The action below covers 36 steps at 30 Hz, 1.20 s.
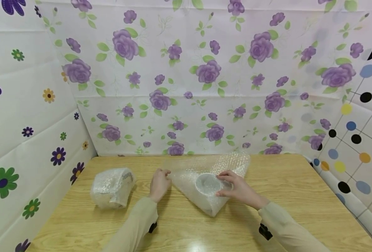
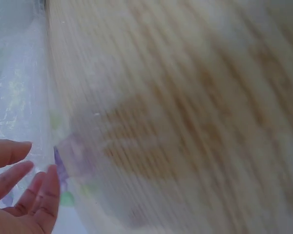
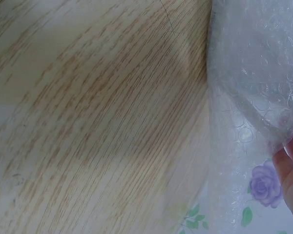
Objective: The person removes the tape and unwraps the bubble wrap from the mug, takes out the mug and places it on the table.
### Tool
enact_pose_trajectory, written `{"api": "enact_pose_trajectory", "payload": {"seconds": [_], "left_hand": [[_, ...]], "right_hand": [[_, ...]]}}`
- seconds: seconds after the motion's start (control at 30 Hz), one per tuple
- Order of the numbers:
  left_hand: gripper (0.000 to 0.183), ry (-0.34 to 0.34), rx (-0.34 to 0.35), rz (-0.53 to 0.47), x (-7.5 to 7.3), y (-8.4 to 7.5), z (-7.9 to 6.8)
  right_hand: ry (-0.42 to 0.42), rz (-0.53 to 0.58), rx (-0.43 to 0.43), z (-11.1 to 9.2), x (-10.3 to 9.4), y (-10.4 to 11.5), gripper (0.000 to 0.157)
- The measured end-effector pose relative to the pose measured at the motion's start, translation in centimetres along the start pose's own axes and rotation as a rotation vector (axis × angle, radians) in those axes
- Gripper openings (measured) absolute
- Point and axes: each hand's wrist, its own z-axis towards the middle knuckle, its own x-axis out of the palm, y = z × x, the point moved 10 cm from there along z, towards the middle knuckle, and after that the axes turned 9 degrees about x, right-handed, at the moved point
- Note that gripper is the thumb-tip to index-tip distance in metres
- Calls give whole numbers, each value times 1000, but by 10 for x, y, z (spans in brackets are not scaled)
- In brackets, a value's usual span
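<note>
A round white bowl (image 1: pixel 204 189) sits on a sheet of bubble wrap (image 1: pixel 186 185), whose near corner points toward me. My right hand (image 1: pixel 241 189) grips the bowl's right side, thumb on the near side and fingers on the far side, with wrap partly folded over it there. In the right wrist view, the fingertips (image 3: pixel 283 163) touch the bubble wrap (image 3: pixel 254 92). My left hand (image 1: pixel 160 183) is beside the sheet's left edge, fingers slightly bent. The left wrist view shows its thumb and fingers (image 2: pixel 48 200) apart, with nothing between them.
A bundle wrapped in bubble wrap (image 1: pixel 110 189) sits on the left of the wooden table (image 1: pixel 186 231). Behind the table hangs a flowered cloth (image 1: pixel 186 80), and patterned cloths stand at both sides.
</note>
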Motion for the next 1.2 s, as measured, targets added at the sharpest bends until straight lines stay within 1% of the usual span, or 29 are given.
{"api": "enact_pose_trajectory", "payload": {"seconds": [0.1,0.2,0.3,0.4,0.5,0.6,0.73,0.83,0.93,1.07,1.2], "left_hand": [[27,-31,40,-64,-2,-10,2],[23,-62,101,-133,-6,-27,4],[21,-84,174,-170,-10,-45,6],[19,-85,246,-207,-11,-61,5],[17,-50,315,-232,-9,-74,3],[17,10,370,-275,-5,-86,0],[22,75,458,-332,1,-99,-5],[25,93,513,-357,3,-104,-8],[26,92,541,-373,4,-106,-9],[28,106,567,-379,6,-109,-9],[28,135,568,-378,11,-110,-11]], "right_hand": [[-12,-10,-10,0,-1,1,67],[-22,-18,-15,0,-2,1,67],[-25,-23,-21,0,-2,1,67],[-24,-22,-25,0,-1,1,67],[-28,-21,-25,0,-1,1,67],[-32,-17,-25,-1,-1,1,67],[-37,-20,-23,0,-1,1,67],[-36,-23,-18,0,-1,1,67],[-30,-21,-14,0,-1,2,67],[-28,-16,-14,0,-1,2,67],[-23,-13,-18,0,0,2,66]]}}
